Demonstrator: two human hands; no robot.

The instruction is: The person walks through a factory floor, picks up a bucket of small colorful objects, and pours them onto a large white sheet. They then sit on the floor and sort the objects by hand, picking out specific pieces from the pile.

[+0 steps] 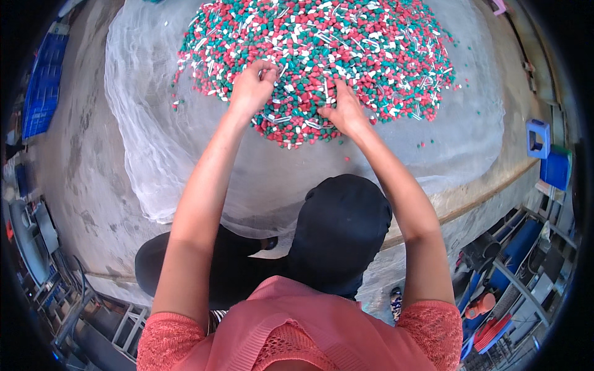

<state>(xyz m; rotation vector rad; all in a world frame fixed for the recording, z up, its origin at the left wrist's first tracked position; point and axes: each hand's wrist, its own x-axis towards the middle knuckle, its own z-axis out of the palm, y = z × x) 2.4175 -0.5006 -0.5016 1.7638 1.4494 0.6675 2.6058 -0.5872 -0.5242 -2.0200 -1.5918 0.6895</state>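
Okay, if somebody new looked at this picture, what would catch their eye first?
Probably the heap of small red, green and white pieces at the top centre, spread on a pale, sheer sheet. Next, the left hand and right hand at its near side, then the blue crate at far left.

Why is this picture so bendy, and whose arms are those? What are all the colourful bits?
There's no robot, just a person. A wide camera worn on their head looks down, so straight edges bend. Their bare left hand and right hand are at the near side of a pile of small red, green and white pieces, spread over a thin whitish sheet. The left fingers curl; the right thumb sits apart from its fingers. I can't tell whether either grip holds a piece.
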